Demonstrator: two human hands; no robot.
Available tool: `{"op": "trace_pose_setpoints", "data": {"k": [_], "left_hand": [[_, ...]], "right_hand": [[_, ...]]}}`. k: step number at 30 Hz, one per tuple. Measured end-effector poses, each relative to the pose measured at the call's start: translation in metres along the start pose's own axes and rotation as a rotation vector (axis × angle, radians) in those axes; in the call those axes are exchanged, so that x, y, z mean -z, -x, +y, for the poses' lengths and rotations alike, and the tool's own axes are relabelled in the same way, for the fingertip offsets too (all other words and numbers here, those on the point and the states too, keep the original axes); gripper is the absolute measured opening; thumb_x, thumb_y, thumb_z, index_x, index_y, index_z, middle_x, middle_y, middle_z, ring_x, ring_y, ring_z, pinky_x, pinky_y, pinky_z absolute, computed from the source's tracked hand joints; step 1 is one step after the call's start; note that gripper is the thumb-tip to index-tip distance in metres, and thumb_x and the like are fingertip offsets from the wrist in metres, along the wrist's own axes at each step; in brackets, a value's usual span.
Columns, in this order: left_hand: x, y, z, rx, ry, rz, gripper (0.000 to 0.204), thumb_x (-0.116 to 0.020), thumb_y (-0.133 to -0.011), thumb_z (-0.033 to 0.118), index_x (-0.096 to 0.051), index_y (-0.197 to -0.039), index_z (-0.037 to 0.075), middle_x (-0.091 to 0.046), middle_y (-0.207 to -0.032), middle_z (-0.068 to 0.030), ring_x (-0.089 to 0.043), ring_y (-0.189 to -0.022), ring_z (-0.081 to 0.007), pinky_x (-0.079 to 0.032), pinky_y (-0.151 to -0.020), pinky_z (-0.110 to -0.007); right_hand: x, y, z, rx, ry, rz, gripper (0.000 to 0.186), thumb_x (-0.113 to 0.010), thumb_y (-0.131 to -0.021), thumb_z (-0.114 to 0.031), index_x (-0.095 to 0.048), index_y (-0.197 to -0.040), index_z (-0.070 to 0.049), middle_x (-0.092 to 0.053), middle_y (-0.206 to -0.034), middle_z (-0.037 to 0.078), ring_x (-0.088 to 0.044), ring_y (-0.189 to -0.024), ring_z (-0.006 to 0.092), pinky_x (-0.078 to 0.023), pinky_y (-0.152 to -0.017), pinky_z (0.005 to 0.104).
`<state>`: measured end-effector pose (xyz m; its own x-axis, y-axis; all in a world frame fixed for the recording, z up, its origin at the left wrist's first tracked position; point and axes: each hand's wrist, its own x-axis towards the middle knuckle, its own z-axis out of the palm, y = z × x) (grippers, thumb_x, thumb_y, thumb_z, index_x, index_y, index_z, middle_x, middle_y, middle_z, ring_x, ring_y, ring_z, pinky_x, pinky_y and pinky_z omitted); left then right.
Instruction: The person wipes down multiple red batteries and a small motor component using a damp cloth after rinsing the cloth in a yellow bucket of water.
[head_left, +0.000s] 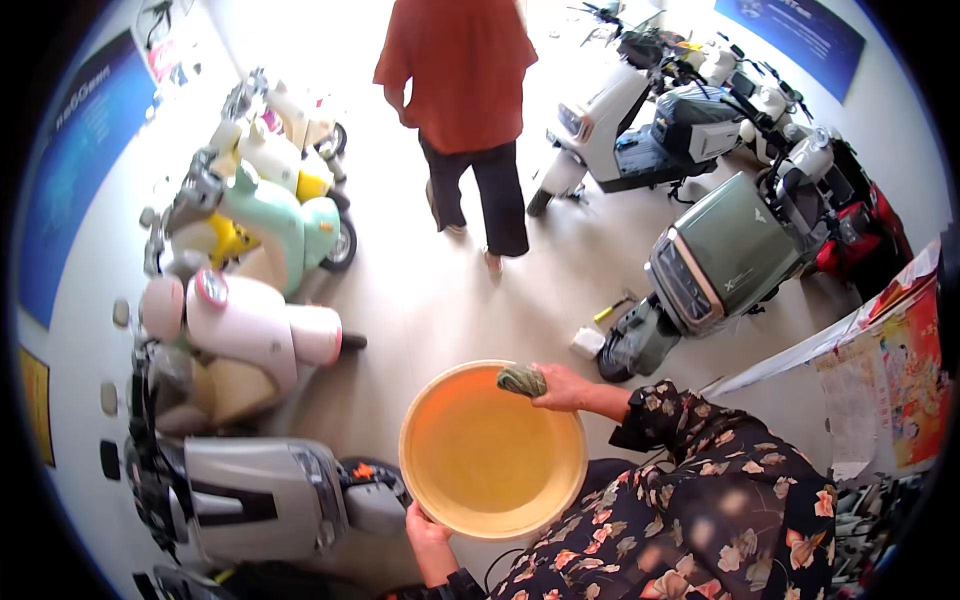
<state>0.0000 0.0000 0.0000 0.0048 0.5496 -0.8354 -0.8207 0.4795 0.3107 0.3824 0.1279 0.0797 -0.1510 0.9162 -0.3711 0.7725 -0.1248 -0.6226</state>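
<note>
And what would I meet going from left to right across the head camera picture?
Yellow rectangular wall sign, pale pink rounded scooter, round cream plastic basin, grey-green boxy scooter, colourful red paper poster.

You get strong light from the far end, glare bleaching the floor [375,180] there (and your fisheye's rim darkening into black corners).

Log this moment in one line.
Left hand: holding basin | Right hand: holding greenish cloth at basin's far rim | Ahead: person in orange | Sides: scooters
</note>
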Motion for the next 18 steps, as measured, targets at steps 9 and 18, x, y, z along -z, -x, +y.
{"op": "trace_pose_setpoints", "data": {"k": [9,18], "left_hand": [[-0.167,-0.082,0.020,0.173,-0.143,-0.132,0.036,-0.034,-0.092,0.019,-0.057,-0.111,-0.001,-0.059,-0.122,-0.0171,-0.057,-0.113,-0.0344,-0.046,-0.096,-0.054],[-0.375,-0.139,0.058,0.199,-0.407,-0.176,0.037,-0.035,-0.091,0.020,-0.052,-0.116,-0.001,-0.059,-0.120,-0.0178,-0.057,-0.111,-0.0333,-0.046,-0.096,-0.051]], "right_hand": [[0.129,-0.032,0.047,-0.093,-0.115,0.185,0.044,-0.069,-0.066,-0.031,-0.060,-0.100,-0.006,-0.065,-0.094,0.020,-0.062,-0.090,0.0380,-0.049,-0.079,0.0436],[0.210,-0.087,0.077,-0.331,-0.207,0.412,0.045,-0.073,-0.068,-0.029,-0.063,-0.105,-0.005,-0.068,-0.089,0.017,-0.066,-0.084,0.0284,-0.051,-0.073,0.0380]]}}
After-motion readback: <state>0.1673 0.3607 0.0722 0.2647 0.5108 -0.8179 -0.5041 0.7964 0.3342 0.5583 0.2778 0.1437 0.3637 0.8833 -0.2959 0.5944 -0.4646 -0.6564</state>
